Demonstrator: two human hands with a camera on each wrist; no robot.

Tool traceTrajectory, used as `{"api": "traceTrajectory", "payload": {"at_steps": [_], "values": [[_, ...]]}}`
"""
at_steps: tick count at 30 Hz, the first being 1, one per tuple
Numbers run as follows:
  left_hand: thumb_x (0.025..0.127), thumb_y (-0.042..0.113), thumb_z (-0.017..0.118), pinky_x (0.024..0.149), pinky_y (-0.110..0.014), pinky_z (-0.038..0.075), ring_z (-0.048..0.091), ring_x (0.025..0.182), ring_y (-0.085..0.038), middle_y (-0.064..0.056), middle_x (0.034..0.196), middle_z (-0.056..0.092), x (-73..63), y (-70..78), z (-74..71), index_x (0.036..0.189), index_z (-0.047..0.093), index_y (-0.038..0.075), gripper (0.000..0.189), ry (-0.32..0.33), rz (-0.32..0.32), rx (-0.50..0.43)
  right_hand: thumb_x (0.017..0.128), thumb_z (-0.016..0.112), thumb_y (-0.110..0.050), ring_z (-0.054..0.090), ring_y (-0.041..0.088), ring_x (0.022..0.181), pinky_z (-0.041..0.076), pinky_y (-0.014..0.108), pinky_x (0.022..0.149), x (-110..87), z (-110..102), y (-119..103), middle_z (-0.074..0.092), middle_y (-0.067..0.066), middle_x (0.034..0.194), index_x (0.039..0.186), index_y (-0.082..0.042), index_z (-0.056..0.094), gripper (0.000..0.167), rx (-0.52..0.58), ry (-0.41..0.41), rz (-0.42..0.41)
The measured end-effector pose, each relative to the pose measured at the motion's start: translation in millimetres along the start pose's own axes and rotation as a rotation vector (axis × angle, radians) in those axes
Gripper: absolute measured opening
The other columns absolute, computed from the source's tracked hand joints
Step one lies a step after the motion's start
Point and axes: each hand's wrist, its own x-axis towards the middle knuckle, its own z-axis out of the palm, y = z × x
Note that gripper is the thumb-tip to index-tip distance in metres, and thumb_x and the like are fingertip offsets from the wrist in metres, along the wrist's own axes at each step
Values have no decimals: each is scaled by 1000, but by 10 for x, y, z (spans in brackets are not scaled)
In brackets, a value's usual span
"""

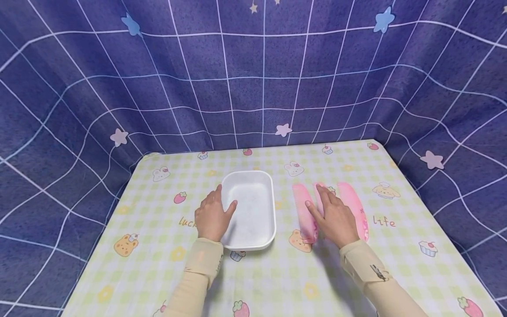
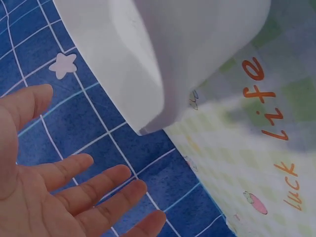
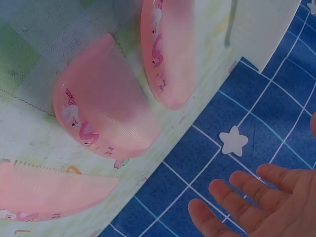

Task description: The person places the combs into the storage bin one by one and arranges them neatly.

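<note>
A white rectangular tray with rounded corners sits a little left of the table's middle. My left hand is at its left side, fingers extended and thumb over the rim; the left wrist view shows a gap between the hand and the tray. To the right lie three pink combs printed with flamingos: a left comb, a middle comb and a right comb. Over the middle one hovers my right hand, fingers spread and holding nothing, covering most of that comb in the head view.
A green-and-white checked tablecloth with cartoon prints covers the table. Behind it and along both sides hangs a dark blue curtain with white grid lines and stars. Both forearms, in cream sleeves, reach in from the front edge.
</note>
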Motion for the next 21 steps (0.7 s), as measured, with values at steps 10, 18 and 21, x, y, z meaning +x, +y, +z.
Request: {"api": "traceTrajectory", "payload": {"at_steps": [10,18,21], "values": [[96,40,69,97,-64,48,54,128,-46,-24,145,54,-10,-115,-10,151,44,1,72,-91,-61,-71,106,44,-52,44,54,133,39,69,104,-13,6,13,40,29,155,159,-7,30,71,14,-2,12],[97,38,69,96,-67,48,53,128,-49,-27,146,51,-26,-179,-20,152,42,0,73,-117,-75,-71,105,44,-54,47,56,129,40,68,103,-28,10,35,41,34,151,160,-9,28,73,59,1,35],[96,38,69,97,-66,48,52,129,-49,-26,147,51,-36,-203,-30,152,42,0,73,-122,-78,-65,105,44,-54,49,56,127,42,68,102,-24,18,48,42,33,150,160,-9,28,73,68,15,28]]}}
